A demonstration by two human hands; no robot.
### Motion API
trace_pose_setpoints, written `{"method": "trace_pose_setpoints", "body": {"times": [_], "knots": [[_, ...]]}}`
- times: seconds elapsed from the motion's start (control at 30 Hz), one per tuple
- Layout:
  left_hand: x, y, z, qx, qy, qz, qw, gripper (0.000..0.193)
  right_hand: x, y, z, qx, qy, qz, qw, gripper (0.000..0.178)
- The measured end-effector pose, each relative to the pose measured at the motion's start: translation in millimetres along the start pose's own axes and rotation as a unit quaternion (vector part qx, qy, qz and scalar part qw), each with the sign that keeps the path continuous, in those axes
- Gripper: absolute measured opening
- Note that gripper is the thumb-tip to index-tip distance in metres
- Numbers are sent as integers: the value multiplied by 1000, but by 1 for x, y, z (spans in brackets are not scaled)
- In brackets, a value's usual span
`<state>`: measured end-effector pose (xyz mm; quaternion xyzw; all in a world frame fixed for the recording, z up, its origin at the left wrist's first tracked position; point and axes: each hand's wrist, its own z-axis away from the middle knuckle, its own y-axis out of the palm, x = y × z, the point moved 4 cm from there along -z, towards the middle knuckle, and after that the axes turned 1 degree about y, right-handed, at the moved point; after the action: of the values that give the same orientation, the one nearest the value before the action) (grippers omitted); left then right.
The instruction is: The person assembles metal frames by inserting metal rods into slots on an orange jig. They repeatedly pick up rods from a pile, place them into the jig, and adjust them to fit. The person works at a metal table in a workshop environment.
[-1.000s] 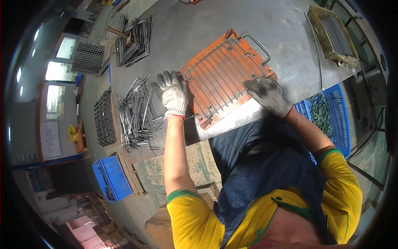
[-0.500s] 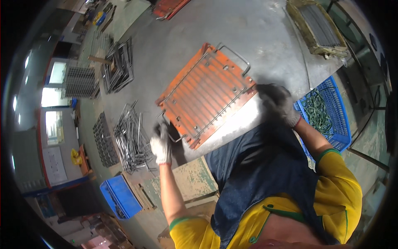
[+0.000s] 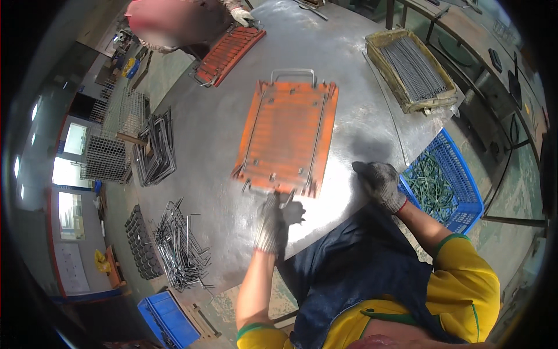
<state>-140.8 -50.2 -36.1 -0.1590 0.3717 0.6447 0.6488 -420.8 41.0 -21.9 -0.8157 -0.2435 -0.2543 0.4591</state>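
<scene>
Two orange rectangular plates [image 3: 288,131], one grey metal table [image 3: 317,41]
Below nearer plate: gloved left hand [image 3: 268,227], grip unclear; table edge [image 3: 229,279]. Rightward: room, half-open gloved right hand [image 3: 381,185].

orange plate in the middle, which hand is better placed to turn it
Left hand, probably: it is at the near wire handle on the orange plate, while the right hand is apart from it, off to the right.

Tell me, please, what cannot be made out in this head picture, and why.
Head view:
Left hand: whether it grips the near handle, blurred.
Wires over the orange plate: their number, blurred.
Metal piece at the top: full shape, cut by the upper edge.
Blue basket: part of its rim, hidden behind the right arm.
</scene>
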Motion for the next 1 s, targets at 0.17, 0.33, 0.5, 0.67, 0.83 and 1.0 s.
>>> {"method": "trace_pose_setpoints", "body": {"times": [0.17,0.33,0.5,0.67,0.83,1.0], "knots": [[-81,72,-71,27,114,-103,988,38,2,4,-3,12,31,29,999,27],[-104,112,-65,-205,432,-473,740,47,-8,6,-19,32,143,42,988,22],[-81,63,-20,-241,547,-656,460,39,-26,26,-38,74,-71,226,969,25],[-98,-39,-31,-364,512,-568,532,31,-25,38,-52,28,-132,247,960,24],[-109,-57,-43,-395,475,-584,526,36,-26,37,-59,40,42,125,990,25],[-124,-69,-66,-415,464,-578,528,40,-22,36,-62,56,20,133,989,25]]}}
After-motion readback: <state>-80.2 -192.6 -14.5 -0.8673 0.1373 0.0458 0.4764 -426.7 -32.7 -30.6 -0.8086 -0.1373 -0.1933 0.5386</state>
